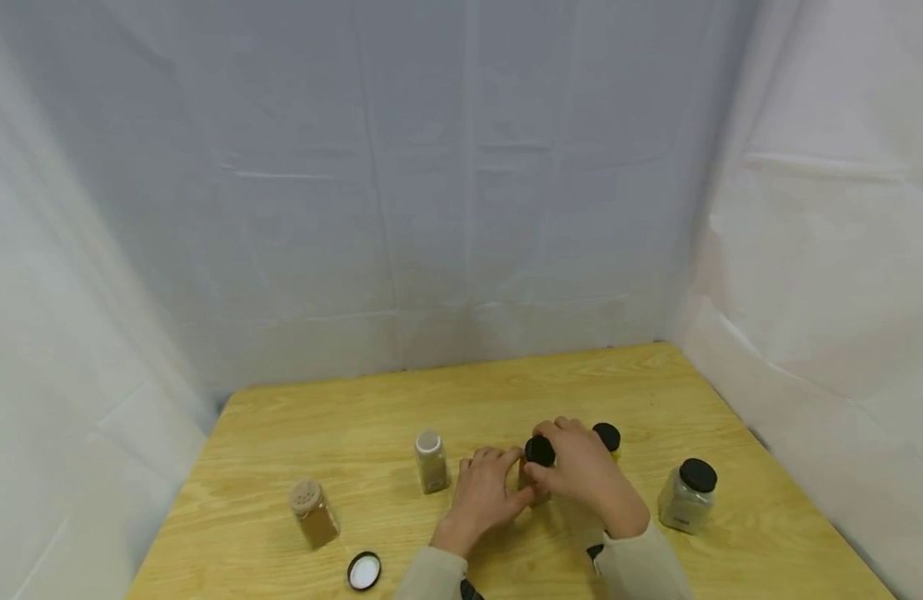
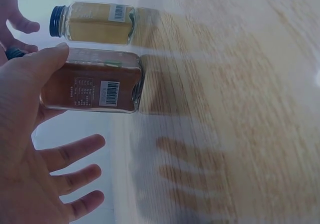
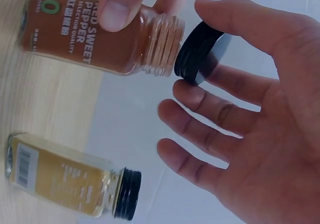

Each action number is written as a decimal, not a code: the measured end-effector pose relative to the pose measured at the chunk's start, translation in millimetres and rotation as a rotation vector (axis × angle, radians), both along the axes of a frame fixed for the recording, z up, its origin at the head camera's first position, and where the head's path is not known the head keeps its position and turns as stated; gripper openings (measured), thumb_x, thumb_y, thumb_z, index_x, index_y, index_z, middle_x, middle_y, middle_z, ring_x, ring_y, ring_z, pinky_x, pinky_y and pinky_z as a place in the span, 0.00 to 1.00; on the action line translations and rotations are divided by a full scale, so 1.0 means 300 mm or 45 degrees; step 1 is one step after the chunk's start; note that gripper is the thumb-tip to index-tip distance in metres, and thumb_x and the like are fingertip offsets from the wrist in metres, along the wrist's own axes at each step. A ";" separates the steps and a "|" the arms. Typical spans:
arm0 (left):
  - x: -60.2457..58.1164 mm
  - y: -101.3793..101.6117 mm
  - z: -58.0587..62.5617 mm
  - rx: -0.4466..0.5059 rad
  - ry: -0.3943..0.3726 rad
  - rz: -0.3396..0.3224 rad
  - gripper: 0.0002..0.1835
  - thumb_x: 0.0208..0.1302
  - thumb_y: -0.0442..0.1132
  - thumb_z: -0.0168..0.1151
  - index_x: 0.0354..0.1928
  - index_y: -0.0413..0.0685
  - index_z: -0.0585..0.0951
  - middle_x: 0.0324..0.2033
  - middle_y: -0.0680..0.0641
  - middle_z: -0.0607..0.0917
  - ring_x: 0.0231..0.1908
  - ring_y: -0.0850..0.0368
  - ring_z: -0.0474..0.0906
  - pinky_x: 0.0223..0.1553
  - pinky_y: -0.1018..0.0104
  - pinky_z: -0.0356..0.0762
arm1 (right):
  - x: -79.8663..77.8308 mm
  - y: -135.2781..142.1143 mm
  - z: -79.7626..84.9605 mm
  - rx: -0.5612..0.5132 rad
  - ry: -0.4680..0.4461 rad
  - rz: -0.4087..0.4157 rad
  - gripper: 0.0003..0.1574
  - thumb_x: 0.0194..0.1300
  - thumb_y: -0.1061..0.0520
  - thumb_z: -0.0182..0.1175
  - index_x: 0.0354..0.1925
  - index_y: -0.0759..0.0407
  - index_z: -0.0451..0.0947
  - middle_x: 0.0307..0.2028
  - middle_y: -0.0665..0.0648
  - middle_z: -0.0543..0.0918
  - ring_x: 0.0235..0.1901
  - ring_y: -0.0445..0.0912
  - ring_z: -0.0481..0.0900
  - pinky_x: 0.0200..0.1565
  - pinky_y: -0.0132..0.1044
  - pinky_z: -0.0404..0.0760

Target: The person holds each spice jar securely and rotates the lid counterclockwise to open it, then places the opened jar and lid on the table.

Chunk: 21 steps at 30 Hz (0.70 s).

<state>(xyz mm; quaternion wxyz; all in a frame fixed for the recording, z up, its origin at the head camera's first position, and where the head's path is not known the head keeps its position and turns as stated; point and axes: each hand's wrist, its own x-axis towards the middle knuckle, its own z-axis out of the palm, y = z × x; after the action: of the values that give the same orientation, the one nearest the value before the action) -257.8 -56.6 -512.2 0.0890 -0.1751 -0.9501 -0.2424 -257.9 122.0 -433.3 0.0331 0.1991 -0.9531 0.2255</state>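
A glass jar of red sweet pepper powder [image 3: 90, 34] stands upright on the table, its threaded neck uncovered. My left hand [image 1: 486, 496] grips its side between thumb and index finger, the other fingers spread apart in the left wrist view. Above the jar, my right hand [image 1: 581, 467] pinches a black screw lid [image 3: 192, 54] between thumb and fingers. The lid tilts right at the jar's mouth, with the bare threads showing below it. Just beyond the right hand is a jar of yellow powder [image 3: 60, 176], its black lid on.
A jar with a black lid [image 1: 685, 500] stands at the right. Left of my hands is a pale jar with a white top [image 1: 431, 462]. Farther left are a brown spice jar with a perforated top [image 1: 315, 517] and a loose black-rimmed lid [image 1: 364, 571]. White sheets surround the wooden table.
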 end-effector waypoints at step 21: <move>-0.002 -0.005 0.005 -0.024 -0.024 -0.008 0.35 0.68 0.69 0.64 0.67 0.55 0.81 0.59 0.43 0.86 0.62 0.44 0.79 0.58 0.40 0.74 | 0.088 0.117 -0.080 -0.154 -0.028 0.050 0.28 0.51 0.52 0.84 0.48 0.49 0.81 0.45 0.51 0.91 0.46 0.53 0.83 0.49 0.64 0.76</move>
<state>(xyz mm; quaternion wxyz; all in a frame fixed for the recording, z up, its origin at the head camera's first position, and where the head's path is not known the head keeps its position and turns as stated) -258.5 -58.2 -510.8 0.0777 -0.1768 -0.9525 -0.2354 -231.4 157.1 -457.3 0.0301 0.2129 -0.9340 0.2853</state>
